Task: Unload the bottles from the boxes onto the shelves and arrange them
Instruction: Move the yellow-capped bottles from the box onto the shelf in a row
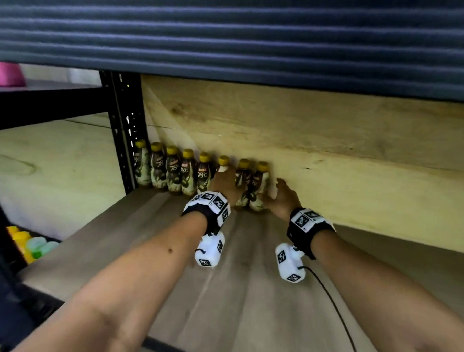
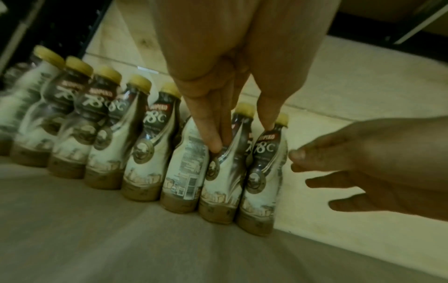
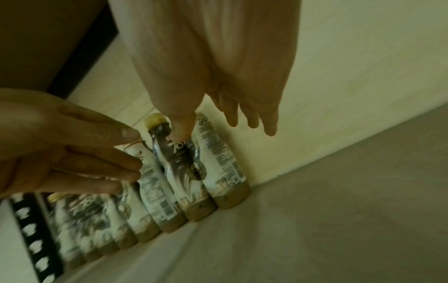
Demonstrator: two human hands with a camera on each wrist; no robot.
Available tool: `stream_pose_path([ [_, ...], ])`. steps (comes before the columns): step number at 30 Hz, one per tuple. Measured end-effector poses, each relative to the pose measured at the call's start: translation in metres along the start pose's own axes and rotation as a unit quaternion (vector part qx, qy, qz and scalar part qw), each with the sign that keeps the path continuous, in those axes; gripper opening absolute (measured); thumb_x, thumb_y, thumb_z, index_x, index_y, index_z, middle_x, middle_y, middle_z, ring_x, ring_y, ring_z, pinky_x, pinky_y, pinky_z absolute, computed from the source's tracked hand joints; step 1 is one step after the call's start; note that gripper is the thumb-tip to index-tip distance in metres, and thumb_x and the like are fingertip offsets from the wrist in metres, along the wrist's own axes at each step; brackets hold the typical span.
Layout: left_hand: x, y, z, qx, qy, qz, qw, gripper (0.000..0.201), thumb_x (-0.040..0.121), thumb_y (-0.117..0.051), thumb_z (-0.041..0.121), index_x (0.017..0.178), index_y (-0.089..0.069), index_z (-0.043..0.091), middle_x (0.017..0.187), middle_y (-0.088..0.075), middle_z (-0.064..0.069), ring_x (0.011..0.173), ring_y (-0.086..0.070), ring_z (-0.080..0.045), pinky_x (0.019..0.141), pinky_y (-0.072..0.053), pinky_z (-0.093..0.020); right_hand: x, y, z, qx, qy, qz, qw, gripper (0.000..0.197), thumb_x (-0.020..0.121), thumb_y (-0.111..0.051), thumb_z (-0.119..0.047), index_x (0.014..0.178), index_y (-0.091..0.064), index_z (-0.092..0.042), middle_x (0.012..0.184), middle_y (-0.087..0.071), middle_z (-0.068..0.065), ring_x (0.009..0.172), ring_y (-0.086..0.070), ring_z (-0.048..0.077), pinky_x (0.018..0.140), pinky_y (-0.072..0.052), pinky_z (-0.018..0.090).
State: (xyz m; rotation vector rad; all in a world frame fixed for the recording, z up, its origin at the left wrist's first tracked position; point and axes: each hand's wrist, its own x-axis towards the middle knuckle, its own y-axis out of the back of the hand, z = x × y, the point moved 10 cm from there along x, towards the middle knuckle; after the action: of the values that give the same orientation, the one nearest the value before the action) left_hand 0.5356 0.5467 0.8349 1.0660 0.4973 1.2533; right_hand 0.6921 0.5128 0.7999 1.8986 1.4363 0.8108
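Yellow-capped bottles (image 1: 188, 172) stand in a row along the shelf's (image 1: 220, 295) back edge, from the left rear corner. Left hand (image 1: 224, 184), fingers straight, touches the second-last bottle (image 2: 221, 178). Right hand (image 1: 284, 196) is spread open just beside the last bottle (image 1: 258, 189), holding nothing.

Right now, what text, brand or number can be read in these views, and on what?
"78C": on the bottle labels.
"KOPIKO": red band above it, blurred, only partly legible.
Small print and barcode on the turned bottle: too small to read.
Wrist markers: patterns, no words.
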Motion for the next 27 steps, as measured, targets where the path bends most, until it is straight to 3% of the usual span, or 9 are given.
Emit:
stream_pose_path([
  [5, -0.054, 0.001, 0.025, 0.061, -0.003, -0.037, 0.997, 0.045, 0.096, -0.049, 0.043, 0.123, -0.058, 0.008, 0.128, -0.058, -0.015, 0.117, -0.054, -0.033, 0.09, -0.043, -0.033, -0.071, 0.012, 0.043, -0.188, -0.012, -0.142, 0.972, 0.056, 0.095, -0.054, -0.025, 0.145, -0.035, -0.009, 0.146, -0.039, 0.018, 0.133, -0.039, 0.034, 0.105, -0.041, 0.04],
  [7, -0.08, -0.008, 0.047, 0.081, -0.022, -0.049, 0.995, 0.047, 0.095, -0.051, 0.045, 0.123, -0.059, 0.009, 0.127, -0.06, -0.016, 0.116, -0.056, -0.033, 0.091, -0.046, -0.034, -0.106, 0.027, 0.055, -0.227, 0.007, -0.158, 0.961, 0.054, 0.093, -0.057, -0.034, 0.139, -0.043, -0.009, 0.14, -0.046, 0.016, 0.126, -0.046, 0.032, 0.102, -0.044, 0.04],
  [11, -0.153, -0.064, 0.101, 0.109, -0.068, -0.109, 0.986, 0.041, 0.095, -0.052, 0.034, 0.125, -0.058, 0.008, 0.122, -0.062, -0.016, 0.116, -0.056, -0.032, 0.095, -0.044, -0.032, -0.189, 0.057, 0.083, -0.208, 0.036, -0.174, 0.962, 0.059, 0.093, -0.06, -0.04, 0.139, -0.044, -0.005, 0.141, -0.049, 0.011, 0.126, -0.05, 0.028, 0.104, -0.042, 0.035],
  [13, -0.193, -0.097, 0.126, 0.106, -0.092, -0.137, 0.981, 0.037, 0.094, -0.051, 0.026, 0.127, -0.058, 0.011, 0.12, -0.065, -0.012, 0.116, -0.058, -0.029, 0.096, -0.043, -0.029, -0.236, 0.067, 0.1, -0.214, 0.043, -0.193, 0.956, 0.056, 0.091, -0.061, -0.041, 0.137, -0.049, -0.011, 0.138, -0.052, 0.007, 0.124, -0.051, 0.026, 0.103, -0.043, 0.034],
  [17, -0.266, -0.153, 0.152, 0.121, -0.127, -0.185, 0.967, 0.035, 0.09, -0.052, 0.029, 0.121, -0.059, 0.016, 0.12, -0.065, -0.008, 0.112, -0.06, -0.028, 0.095, -0.046, -0.032, -0.325, 0.06, 0.133, -0.245, 0.073, -0.249, 0.934, 0.05, 0.087, -0.063, -0.045, 0.127, -0.056, -0.015, 0.129, -0.059, 0.005, 0.116, -0.056, 0.024, 0.099, -0.046, 0.036],
  [21, -0.329, -0.161, 0.16, 0.098, -0.186, -0.098, 0.973, 0.055, 0.088, -0.035, 0.042, 0.127, -0.056, 0.01, 0.133, -0.056, -0.013, 0.127, -0.048, -0.029, 0.107, -0.038, -0.042, -0.38, 0.048, 0.146, -0.229, 0.116, -0.184, 0.949, 0.065, 0.09, -0.059, -0.042, 0.144, -0.039, -0.012, 0.154, -0.033, 0.009, 0.141, -0.029, 0.026, 0.117, -0.025, 0.035],
  [24, -0.381, -0.172, 0.152, 0.172, -0.249, -0.015, 0.953, 0.063, 0.089, -0.04, 0.042, 0.14, -0.043, 0.005, 0.148, -0.037, -0.023, 0.139, -0.032, -0.036, 0.114, -0.028, -0.05, -0.417, 0.028, 0.157, -0.225, 0.137, -0.07, 0.962, 0.072, 0.089, -0.058, -0.036, 0.15, -0.031, -0.011, 0.162, -0.014, 0.009, 0.15, -0.007, 0.029, 0.122, -0.008, 0.042],
  [26, -0.413, -0.195, 0.139, 0.185, -0.295, -0.03, 0.937, 0.062, 0.088, -0.049, 0.035, 0.141, -0.04, 0.005, 0.153, -0.019, -0.03, 0.144, -0.017, -0.042, 0.114, -0.026, -0.053, -0.444, 0.003, 0.165, -0.159, 0.142, -0.015, 0.977, 0.065, 0.083, -0.061, -0.023, 0.144, -0.043, -0.011, 0.162, -0.011, 0.012, 0.15, 0.0, 0.031, 0.121, -0.013, 0.05],
  [27, -0.426, -0.213, 0.127, 0.18, -0.308, -0.073, 0.932, 0.061, 0.089, -0.051, 0.03, 0.142, -0.039, 0.005, 0.155, -0.013, -0.03, 0.145, -0.012, -0.042, 0.115, -0.025, -0.054, -0.456, -0.019, 0.175, -0.125, 0.125, -0.025, 0.984, 0.064, 0.082, -0.061, -0.018, 0.144, -0.045, -0.011, 0.162, -0.011, 0.012, 0.15, 0.001, 0.03, 0.12, -0.016, 0.051],
])
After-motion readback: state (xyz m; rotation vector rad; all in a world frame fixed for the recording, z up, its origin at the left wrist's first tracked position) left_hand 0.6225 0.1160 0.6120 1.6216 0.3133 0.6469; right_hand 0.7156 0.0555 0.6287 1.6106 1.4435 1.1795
